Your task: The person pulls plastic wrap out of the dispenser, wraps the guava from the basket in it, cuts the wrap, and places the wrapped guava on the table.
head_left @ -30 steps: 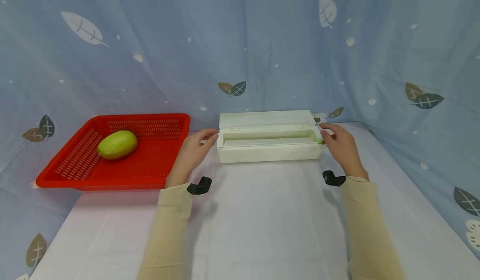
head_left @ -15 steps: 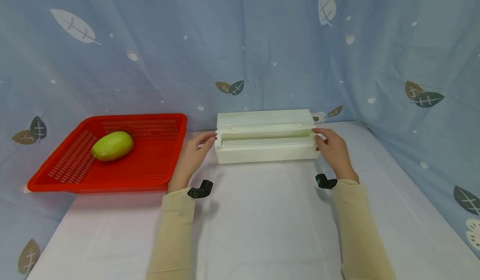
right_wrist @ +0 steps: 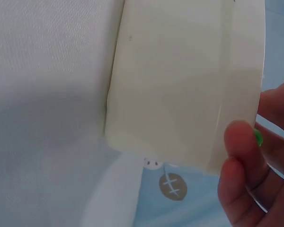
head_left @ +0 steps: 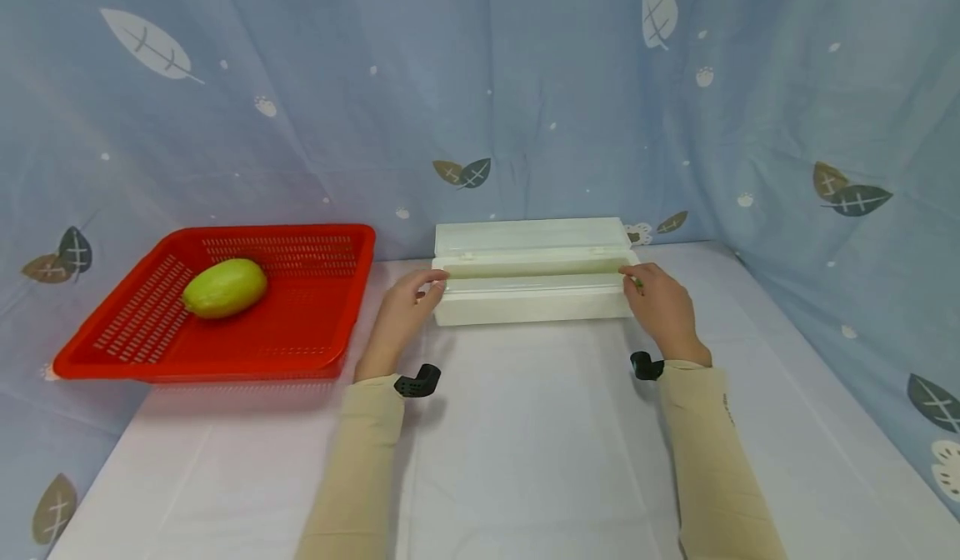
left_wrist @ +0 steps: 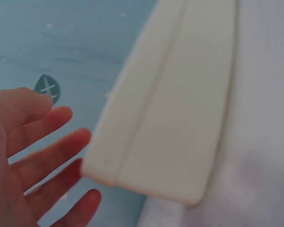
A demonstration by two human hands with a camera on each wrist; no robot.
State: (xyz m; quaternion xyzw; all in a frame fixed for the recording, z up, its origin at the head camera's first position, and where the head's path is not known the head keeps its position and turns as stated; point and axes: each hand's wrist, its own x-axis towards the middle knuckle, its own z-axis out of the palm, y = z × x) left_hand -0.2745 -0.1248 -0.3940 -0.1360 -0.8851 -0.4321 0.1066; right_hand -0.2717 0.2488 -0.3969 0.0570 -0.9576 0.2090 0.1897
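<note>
Straight ahead, at twelve o'clock, the long white box sits on the white cloth close to the blue leaf-print curtain, its lid tipped back toward twelve and its long slot facing up. My left hand is at the box's nine o'clock end, thumb and index tips close together by the rim, the other fingers loosely spread and apart; I can't tell whether those two tips pinch anything. My right hand is at the three o'clock end, its fingers bent at the corner, with a small green piece showing between them; whether they are clamped on it or on the edge, I can't tell. Each of my wrists, in a beige sleeve, carries a black device. Over at ten o'clock, left of my left hand, a red slotted basket holds one yellow-green fruit, lying on its side toward the basket's nine o'clock end.
</note>
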